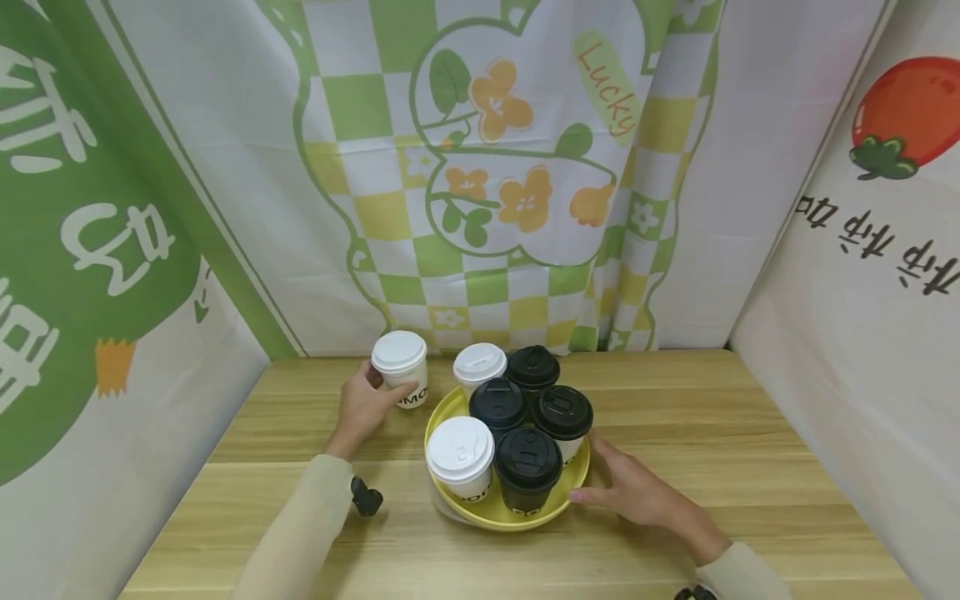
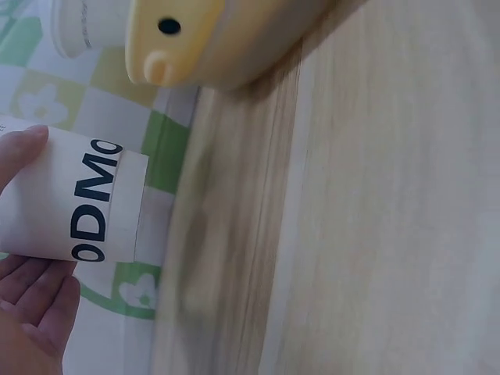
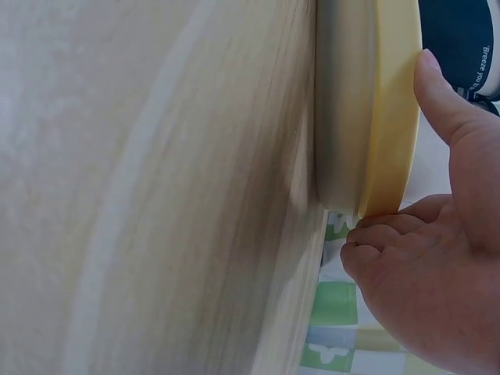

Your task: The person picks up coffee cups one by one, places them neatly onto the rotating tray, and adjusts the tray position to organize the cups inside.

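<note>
My left hand point(image 1: 367, 408) grips a white paper cup with a white lid point(image 1: 400, 367), thumb on one side and fingers on the other. In the left wrist view, this cup point(image 2: 70, 195) has dark lettering and its base appears slightly off the tabletop. A round yellow tray point(image 1: 517, 527) holds several lidded cups: white-lidded cups point(image 1: 460, 450) at its left and back, black-lidded cups point(image 1: 528, 462) across the middle and right. My right hand point(image 1: 637, 492) holds the tray's right rim. In the right wrist view, its thumb meets the rim point(image 3: 391, 117) and its fingers curl against the side.
The wooden table point(image 1: 750, 467) extends around the tray. A checked, flower-printed curtain point(image 1: 480, 283) hangs along its back edge. Printed cloth panels stand at left point(image 1: 75, 250) and right point(image 1: 862, 333). A molded animal face point(image 2: 168, 47) marks the tray's side.
</note>
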A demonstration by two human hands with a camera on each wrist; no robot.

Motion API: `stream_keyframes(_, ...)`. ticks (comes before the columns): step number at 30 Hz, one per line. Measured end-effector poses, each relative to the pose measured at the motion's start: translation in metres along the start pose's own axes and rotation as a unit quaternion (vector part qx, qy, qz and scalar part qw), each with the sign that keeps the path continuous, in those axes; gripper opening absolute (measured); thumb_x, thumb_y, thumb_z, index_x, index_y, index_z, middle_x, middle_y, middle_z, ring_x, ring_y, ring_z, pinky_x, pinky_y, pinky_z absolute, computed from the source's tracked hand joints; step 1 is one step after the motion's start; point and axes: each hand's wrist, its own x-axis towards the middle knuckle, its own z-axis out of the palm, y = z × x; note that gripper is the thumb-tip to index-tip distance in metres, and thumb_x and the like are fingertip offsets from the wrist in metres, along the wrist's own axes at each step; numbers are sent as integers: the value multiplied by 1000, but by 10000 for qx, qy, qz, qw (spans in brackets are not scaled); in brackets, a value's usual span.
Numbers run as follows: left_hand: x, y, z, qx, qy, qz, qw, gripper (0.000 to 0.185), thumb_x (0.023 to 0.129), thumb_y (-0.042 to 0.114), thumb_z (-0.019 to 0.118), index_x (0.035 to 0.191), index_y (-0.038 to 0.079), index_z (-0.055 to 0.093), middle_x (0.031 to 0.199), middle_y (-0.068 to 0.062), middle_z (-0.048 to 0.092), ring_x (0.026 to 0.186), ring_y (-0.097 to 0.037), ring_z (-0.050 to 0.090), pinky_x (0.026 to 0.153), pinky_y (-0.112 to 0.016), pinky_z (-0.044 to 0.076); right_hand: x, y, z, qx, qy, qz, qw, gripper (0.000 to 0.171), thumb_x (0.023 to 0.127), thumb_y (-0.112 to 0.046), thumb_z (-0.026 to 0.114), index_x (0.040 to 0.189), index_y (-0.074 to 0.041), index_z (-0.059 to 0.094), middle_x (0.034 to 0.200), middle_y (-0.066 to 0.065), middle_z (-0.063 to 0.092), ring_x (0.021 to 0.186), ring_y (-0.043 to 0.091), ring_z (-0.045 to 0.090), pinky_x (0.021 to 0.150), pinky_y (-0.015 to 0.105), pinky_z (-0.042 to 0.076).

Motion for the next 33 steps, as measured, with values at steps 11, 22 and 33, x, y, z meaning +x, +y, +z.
stream_keyframes(11,-20,25,-4,-78,-205,431,9988,82,83,24,93,151,5,51,146,-20,63,138,-38,61,121,-49,47,0,2,1,49,-59,48,10000,113,95,-45,78,170,-5,3,176,22,9,162,45,16,129,66,19)
stream_keyframes(22,-38,39,-5,-257,-744,570,9953,81,82,20,93,151,4,53,141,-20,67,133,-37,65,118,-48,50,0,0,0,32,-58,-9,10000,114,94,-45,78,170,-7,2,176,21,9,162,43,17,129,64,19)
stream_keyframes(33,-40,34,-5,-418,-1473,836,9847,79,83,13,91,151,4,53,137,-19,69,130,-31,67,113,-38,54,-1,1,0,104,-68,-15,9999,114,95,-44,79,170,-8,2,177,21,9,162,44,16,130,65,18)
